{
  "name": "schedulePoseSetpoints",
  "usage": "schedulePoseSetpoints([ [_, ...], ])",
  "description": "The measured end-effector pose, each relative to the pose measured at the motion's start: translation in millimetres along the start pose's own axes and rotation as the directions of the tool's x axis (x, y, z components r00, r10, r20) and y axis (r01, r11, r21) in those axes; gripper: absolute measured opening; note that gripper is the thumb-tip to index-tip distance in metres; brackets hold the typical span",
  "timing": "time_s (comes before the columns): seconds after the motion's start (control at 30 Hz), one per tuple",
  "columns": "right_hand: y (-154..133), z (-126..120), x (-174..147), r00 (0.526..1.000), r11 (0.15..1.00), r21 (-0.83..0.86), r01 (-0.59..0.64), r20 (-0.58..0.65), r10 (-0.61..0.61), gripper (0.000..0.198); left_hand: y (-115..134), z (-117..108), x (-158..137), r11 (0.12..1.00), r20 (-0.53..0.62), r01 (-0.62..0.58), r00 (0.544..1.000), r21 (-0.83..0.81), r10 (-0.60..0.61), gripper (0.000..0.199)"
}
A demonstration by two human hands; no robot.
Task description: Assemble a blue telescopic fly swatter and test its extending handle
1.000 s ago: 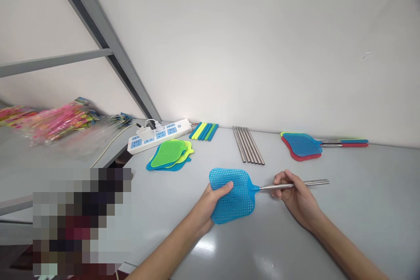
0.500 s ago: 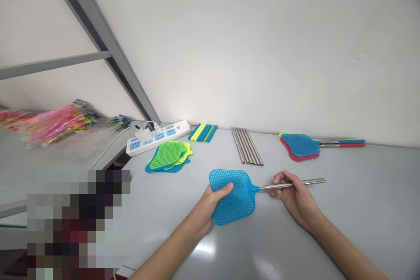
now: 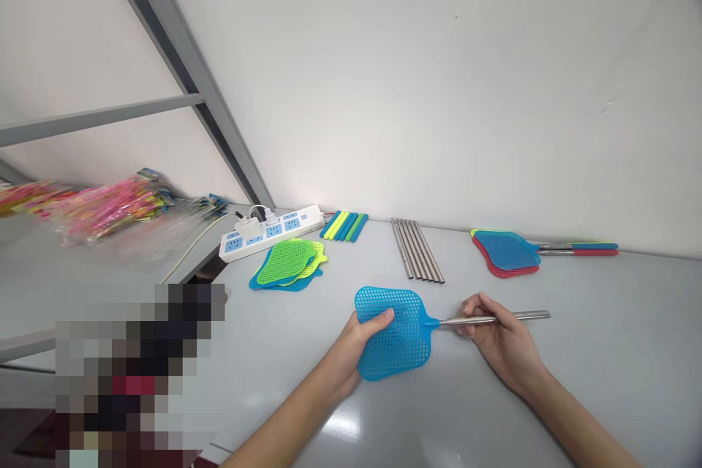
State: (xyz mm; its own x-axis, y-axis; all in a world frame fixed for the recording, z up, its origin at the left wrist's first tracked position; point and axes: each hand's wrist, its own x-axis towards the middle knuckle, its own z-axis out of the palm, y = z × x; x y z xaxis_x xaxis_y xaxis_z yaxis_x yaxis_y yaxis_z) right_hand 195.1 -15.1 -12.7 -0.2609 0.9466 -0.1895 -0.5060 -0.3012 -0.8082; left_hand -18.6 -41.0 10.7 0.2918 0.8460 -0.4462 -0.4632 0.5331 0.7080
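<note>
My left hand [image 3: 351, 347] pinches the blue mesh fly swatter head [image 3: 403, 358], thumb on top and fingers behind. A silver metal tube [image 3: 531, 315] runs out to the right from the neck of that head. Around the tube are the fingers of my right hand [image 3: 502, 340], its thumb lying along the top. The tube's far end is bare metal. Both hands hold the fly swatter just above the grey table [image 3: 466, 417].
Loose swatter heads [image 3: 285, 263] in green, yellow and blue lie left, by a white power strip [image 3: 274, 232]. Coloured grips [image 3: 344, 226] and several metal tubes [image 3: 417, 250] lie behind. Gripped swatters [image 3: 507, 250] are stacked right. Bagged pink items [image 3: 115, 208] lie far left.
The whole view has shifted slightly, so everything sits a little further right and lower. Both hands keep their hold on the fly swatter.
</note>
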Motion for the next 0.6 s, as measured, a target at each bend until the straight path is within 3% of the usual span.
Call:
schedulePoseSetpoints([
  [0.6, 1.3, -3.3, 1.6, 0.999, 0.994, 0.106, 0.041, -0.02, -0.039, 0.033, -2.7, -3.0, 1.3, 0.997, -0.026, -0.014, 1.0, 0.079, 0.016, 0.04],
])
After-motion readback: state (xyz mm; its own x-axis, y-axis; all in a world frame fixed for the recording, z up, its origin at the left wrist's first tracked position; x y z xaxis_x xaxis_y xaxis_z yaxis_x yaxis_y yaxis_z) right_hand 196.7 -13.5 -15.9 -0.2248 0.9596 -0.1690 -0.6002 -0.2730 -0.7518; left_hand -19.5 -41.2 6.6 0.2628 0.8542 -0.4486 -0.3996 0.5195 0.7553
